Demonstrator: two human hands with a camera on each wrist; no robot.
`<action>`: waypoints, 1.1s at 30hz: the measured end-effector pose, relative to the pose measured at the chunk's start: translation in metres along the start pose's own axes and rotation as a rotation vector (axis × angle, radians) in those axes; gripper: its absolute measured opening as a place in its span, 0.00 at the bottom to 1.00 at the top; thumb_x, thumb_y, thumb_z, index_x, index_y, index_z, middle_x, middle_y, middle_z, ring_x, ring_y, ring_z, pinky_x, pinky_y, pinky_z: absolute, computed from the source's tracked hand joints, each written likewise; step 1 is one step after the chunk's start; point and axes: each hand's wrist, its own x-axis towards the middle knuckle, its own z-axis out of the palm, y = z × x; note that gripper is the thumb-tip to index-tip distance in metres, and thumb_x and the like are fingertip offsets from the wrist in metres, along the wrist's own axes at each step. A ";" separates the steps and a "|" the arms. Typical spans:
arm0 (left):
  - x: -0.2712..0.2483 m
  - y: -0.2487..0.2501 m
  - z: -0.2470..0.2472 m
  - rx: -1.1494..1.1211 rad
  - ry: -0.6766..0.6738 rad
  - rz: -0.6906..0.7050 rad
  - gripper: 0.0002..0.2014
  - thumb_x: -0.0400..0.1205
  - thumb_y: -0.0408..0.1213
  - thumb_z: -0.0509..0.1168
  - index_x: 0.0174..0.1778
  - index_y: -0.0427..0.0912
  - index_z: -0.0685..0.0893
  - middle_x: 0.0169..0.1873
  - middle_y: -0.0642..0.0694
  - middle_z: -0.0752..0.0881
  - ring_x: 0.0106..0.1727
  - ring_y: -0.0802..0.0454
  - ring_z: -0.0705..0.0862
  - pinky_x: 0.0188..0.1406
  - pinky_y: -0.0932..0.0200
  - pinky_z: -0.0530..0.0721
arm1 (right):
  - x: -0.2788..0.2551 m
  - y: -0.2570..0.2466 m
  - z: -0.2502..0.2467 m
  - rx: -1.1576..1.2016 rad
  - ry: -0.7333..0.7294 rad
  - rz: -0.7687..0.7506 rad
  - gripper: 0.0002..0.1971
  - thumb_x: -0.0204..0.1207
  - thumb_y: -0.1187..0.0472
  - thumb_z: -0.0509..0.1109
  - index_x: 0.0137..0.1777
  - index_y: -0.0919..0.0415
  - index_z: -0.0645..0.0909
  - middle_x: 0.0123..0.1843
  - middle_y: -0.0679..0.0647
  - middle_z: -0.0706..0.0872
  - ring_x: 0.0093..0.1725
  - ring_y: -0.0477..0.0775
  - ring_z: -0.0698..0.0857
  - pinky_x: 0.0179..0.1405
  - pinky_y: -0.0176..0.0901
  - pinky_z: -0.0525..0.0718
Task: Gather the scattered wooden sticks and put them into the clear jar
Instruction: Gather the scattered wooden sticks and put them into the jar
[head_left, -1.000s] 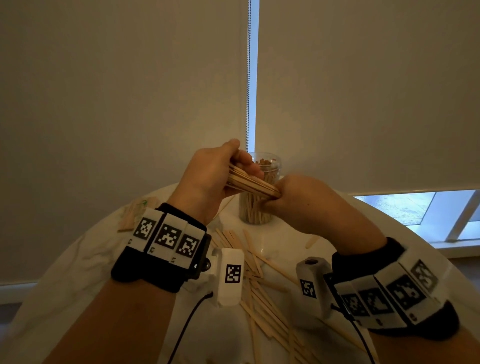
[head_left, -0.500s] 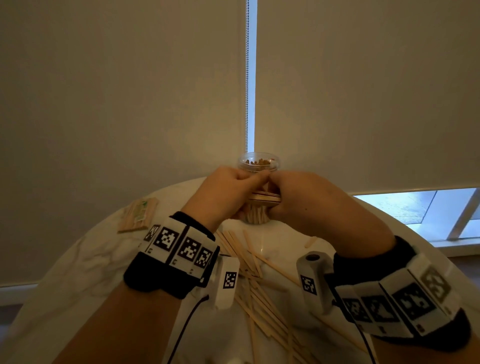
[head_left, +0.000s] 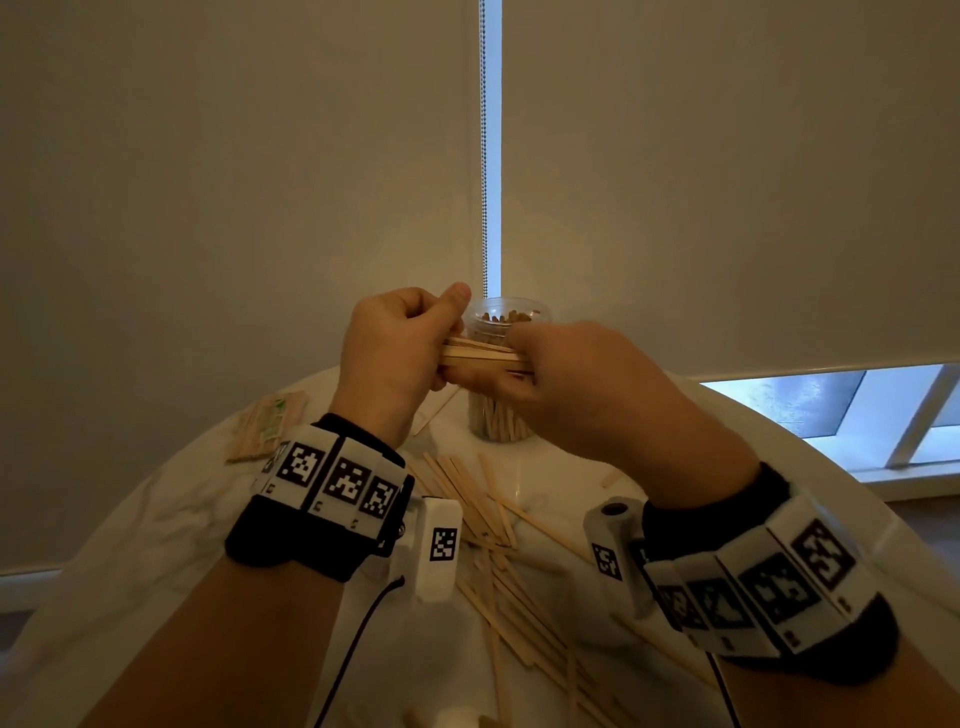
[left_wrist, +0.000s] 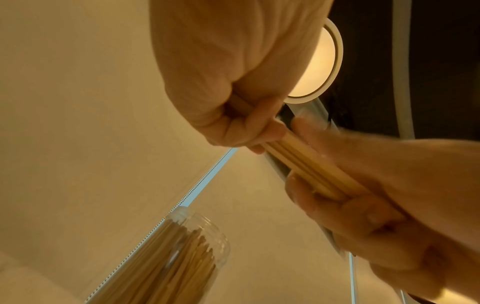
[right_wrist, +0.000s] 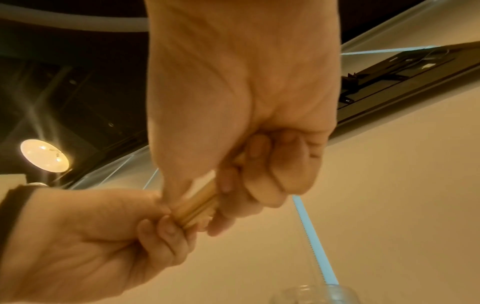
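A bundle of wooden sticks (head_left: 480, 354) lies level between both hands, in front of the clear jar (head_left: 501, 322). My left hand (head_left: 395, 345) grips the bundle's left end, thumb raised. My right hand (head_left: 561, 374) grips its right end. The jar stands at the table's far side, packed with upright sticks, its mouth open. In the left wrist view the bundle (left_wrist: 306, 164) runs from my left hand (left_wrist: 233, 115) into my right hand (left_wrist: 363, 195), with the jar (left_wrist: 182, 257) below. In the right wrist view the bundle (right_wrist: 200, 201) shows between the curled fingers of both hands.
Several loose sticks (head_left: 493, 525) lie scattered on the white round table (head_left: 156, 519) between my forearms. A wrapped pack of sticks (head_left: 267, 423) lies at the table's far left. One short stick (head_left: 613, 477) lies to the right. Roller blinds hang close behind the jar.
Both hands rose with the bundle from low in front of the jar's body to level with its rim. The sticks, slanted a second ago, now lie horizontal.
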 end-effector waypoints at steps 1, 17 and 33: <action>0.001 -0.001 -0.001 -0.013 0.003 -0.006 0.18 0.83 0.47 0.71 0.31 0.39 0.84 0.19 0.48 0.82 0.19 0.51 0.79 0.19 0.62 0.75 | 0.001 0.001 -0.001 0.039 -0.018 -0.003 0.29 0.78 0.28 0.53 0.42 0.53 0.79 0.32 0.48 0.80 0.30 0.45 0.77 0.29 0.41 0.71; 0.014 -0.032 0.022 -0.138 -0.085 -0.435 0.19 0.85 0.44 0.67 0.70 0.44 0.74 0.50 0.46 0.85 0.47 0.52 0.86 0.40 0.55 0.89 | 0.018 0.068 -0.030 0.019 0.224 0.358 0.29 0.83 0.34 0.56 0.38 0.54 0.89 0.24 0.55 0.81 0.29 0.57 0.82 0.33 0.50 0.80; 0.070 -0.095 0.072 0.269 -0.240 -0.212 0.58 0.64 0.49 0.86 0.83 0.43 0.56 0.70 0.46 0.77 0.68 0.48 0.80 0.61 0.57 0.81 | 0.171 0.063 -0.004 -0.586 -0.380 -0.080 0.09 0.79 0.63 0.66 0.48 0.62 0.89 0.47 0.55 0.90 0.50 0.59 0.89 0.49 0.50 0.88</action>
